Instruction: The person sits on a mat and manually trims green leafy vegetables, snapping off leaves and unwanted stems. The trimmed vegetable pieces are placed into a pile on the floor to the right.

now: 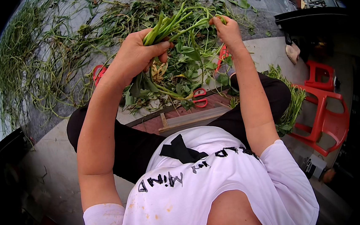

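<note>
My left hand (139, 52) is closed round a bunch of green stems (169, 26), whose ends fan out above the fist toward the right. My right hand (228, 32), a little farther right at about the same height, pinches a long green vine (200, 23) that runs across to the bunch. Leaves and trailing vines hang below and between the two hands. Red-handled scissors (200, 98) lie beneath them, close to my lap, with their blades covered by greenery.
Tangled vines (66, 58) spread over the grey floor sheet ahead and to the left. A pile of green stems (291, 106) rests beside my right knee. Two red plastic stools (341, 121) stand farther right. A wooden board (191, 120) lies between my legs.
</note>
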`<state>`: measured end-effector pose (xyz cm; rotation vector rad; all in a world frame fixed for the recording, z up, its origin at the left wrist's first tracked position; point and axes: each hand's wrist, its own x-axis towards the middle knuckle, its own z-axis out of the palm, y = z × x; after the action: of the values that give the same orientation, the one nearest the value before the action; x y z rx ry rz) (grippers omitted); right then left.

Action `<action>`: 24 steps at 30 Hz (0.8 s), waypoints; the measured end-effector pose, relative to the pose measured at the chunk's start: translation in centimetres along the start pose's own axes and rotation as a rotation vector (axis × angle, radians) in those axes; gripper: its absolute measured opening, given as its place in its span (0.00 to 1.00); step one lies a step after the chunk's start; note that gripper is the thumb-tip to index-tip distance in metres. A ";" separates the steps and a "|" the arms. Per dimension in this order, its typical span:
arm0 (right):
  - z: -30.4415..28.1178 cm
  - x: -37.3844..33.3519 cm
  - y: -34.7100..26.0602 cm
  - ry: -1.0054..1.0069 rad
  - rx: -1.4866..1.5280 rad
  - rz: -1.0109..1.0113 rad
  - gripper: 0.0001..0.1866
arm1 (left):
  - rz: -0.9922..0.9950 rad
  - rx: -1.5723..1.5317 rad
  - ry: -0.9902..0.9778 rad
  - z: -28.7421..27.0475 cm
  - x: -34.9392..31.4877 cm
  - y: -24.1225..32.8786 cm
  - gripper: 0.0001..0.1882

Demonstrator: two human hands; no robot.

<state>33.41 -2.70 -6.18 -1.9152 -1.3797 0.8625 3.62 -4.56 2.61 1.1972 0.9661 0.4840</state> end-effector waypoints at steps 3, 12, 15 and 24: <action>-0.6 0.8 2.3 0.211 -0.600 -0.061 0.10 | -0.018 0.047 0.011 -0.2 0.7 -1.0 0.06; -2.8 4.2 12.6 0.199 -0.833 0.405 0.15 | -0.102 0.101 -0.060 1.9 0.9 -1.7 0.05; -13.0 3.0 20.8 0.341 -0.557 0.404 0.17 | -0.080 -0.075 0.031 0.2 0.4 -0.8 0.08; -1.1 -1.9 -0.1 -0.158 0.512 0.048 0.16 | -0.070 -0.205 0.078 0.3 1.3 -0.8 0.10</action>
<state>33.75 -4.61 -5.19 -1.5133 -1.0658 1.2722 4.46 -3.98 1.39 0.9629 0.9967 0.5630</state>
